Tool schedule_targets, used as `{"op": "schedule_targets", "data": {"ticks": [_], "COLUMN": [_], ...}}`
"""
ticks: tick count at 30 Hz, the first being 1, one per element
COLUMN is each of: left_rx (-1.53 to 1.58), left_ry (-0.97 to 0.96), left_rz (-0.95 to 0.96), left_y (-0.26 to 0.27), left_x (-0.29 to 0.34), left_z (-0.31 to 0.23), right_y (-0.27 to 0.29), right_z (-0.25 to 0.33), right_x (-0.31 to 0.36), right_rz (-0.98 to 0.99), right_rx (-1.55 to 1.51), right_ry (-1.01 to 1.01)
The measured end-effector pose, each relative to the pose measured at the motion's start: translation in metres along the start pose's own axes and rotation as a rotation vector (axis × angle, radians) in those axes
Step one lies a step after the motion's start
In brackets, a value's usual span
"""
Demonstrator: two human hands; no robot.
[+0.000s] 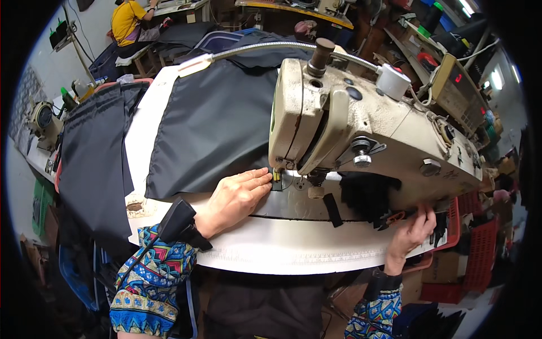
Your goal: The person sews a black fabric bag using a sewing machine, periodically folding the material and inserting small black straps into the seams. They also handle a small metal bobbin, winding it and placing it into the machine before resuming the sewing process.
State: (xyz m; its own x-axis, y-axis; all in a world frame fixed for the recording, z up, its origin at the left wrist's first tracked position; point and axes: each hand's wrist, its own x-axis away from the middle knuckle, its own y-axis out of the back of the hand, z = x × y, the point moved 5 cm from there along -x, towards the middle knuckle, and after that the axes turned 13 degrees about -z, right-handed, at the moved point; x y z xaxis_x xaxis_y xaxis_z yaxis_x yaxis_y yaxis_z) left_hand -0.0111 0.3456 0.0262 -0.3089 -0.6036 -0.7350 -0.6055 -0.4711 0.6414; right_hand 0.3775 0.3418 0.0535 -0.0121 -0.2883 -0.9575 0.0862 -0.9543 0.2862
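A cream sewing machine (pixel 361 107) stands on a white table with a ruler scale along its near edge. Dark fabric (pixel 220 118) is spread to the left of the machine head, its near right corner running up to the presser foot (pixel 276 177). My left hand (pixel 240 195) lies flat on that corner, fingers stretched together, tips beside the foot. Under the machine arm at the right, my right hand (pixel 415 229) has its fingers curled; what they hold, if anything, is hidden. Close to it lie an orange-handled tool (pixel 395 218) and a heap of black cloth pieces (pixel 370 195).
A short black strip (pixel 333 210) rests near the needle plate. More dark panels (pixel 96 152) hang over the table's left side. Red crates (pixel 474 254) stand at the right. A flexible lamp (pixel 265 48) arches behind the fabric. A person in yellow (pixel 127 22) sits far left.
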Motion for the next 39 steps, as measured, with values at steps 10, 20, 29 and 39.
{"op": "schedule_targets", "data": {"ticks": [10, 20, 29, 39], "left_rx": [0.058, -0.009, 0.005, 0.037], "left_ry": [0.021, 0.091, 0.043, 0.333], "left_rz": [-0.041, -0.001, -0.118, 0.261], "left_y": [-0.002, -0.016, -0.02, -0.022], "left_x": [-0.017, -0.009, -0.017, -0.014], "left_z": [0.016, 0.039, 0.027, 0.048], "right_y": [-0.001, 0.024, 0.043, 0.034], "right_z": [-0.029, 0.016, 0.049, 0.048], "right_x": [0.043, 0.031, 0.048, 0.056], "right_rz": [0.398, -0.017, 0.171, 0.208], "right_rx": [-0.004, -0.217, -0.357, -0.358], "right_ry": [-0.062, -0.024, -0.172, -0.135]}}
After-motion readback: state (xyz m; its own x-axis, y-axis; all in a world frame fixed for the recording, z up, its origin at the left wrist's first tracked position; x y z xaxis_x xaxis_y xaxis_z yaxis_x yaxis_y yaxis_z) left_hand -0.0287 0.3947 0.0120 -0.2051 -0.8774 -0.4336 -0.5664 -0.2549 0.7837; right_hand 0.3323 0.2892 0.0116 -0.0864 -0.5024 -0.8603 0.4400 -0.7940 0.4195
